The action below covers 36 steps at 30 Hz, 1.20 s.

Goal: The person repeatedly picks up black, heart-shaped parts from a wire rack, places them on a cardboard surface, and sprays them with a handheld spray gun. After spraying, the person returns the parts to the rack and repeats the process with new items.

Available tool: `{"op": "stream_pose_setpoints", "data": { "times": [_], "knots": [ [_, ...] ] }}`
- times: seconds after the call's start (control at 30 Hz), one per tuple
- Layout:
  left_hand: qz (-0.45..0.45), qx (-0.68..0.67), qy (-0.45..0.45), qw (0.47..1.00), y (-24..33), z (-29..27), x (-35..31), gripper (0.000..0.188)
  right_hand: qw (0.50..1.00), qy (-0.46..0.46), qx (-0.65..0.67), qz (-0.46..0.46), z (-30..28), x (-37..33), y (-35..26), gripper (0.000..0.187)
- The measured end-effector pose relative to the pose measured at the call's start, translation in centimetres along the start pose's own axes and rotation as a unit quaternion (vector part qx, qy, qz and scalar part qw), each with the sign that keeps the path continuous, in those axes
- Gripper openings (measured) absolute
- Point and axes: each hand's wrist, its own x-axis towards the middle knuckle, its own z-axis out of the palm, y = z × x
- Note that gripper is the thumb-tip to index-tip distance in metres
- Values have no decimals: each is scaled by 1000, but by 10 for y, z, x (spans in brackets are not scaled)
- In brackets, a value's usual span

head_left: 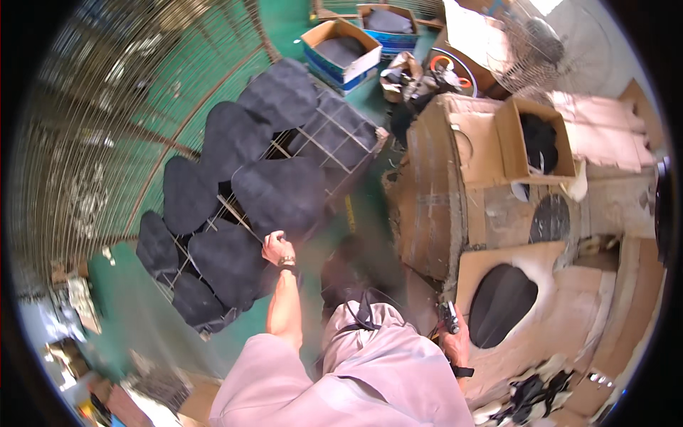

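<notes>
My left hand (277, 249), with a watch at its wrist, is closed at the lower edge of a rounded black sheet piece (279, 196). What its curled fingers hold, if anything, is hidden. Several similar black pieces lie spread over a wire rack (331, 135) to the left. On the right, my right hand (456, 343) is wrapped round a small black-and-silver tool (449, 317), whose kind I cannot make out. Beside that hand, another black oval piece (504, 306) lies on a cardboard sheet (475, 267).
Cardboard-covered worktable (427, 199) edges the right side. On it stands an open box (504, 142) with black material; a fan (541, 50) is behind. Blue-and-white boxes (341, 53) stand far ahead on green floor. Tall wire racks (92, 135) line the left. Black-and-white scraps (537, 391) lie lower right.
</notes>
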Motion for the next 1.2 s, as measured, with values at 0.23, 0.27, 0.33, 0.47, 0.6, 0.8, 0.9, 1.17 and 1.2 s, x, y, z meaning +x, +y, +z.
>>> {"op": "stream_pose_setpoints", "data": {
  "times": [0.23,0.27,0.33,0.47,0.6,0.8,0.9,1.17,1.2],
  "knots": [
    [-40,-49,4,998,43,-2,1,27,989,115,88,-33,-14,-48,30,78],
    [78,4,15,997,24,5,9,28,985,135,91,-64,-20,-60,24,77],
    [93,-89,-51,990,58,17,-17,29,978,197,-6,-70,-31,-76,24,74],
    [307,-183,-322,877,137,42,-75,24,959,266,96,2,-47,-135,5,64],
    [467,-208,-522,683,277,5,-222,24,916,375,141,-4,-47,-191,25,62],
    [347,-213,-757,511,351,30,-425,26,868,464,175,19,-47,-249,20,60],
    [138,-192,-770,592,377,54,-494,33,848,486,207,40,-39,-260,37,59],
    [308,19,-499,810,399,94,-564,54,812,518,263,61,-37,-264,90,56],
    [374,34,-429,822,398,93,-567,58,814,510,270,64,-43,-263,96,58]
  ]
}}
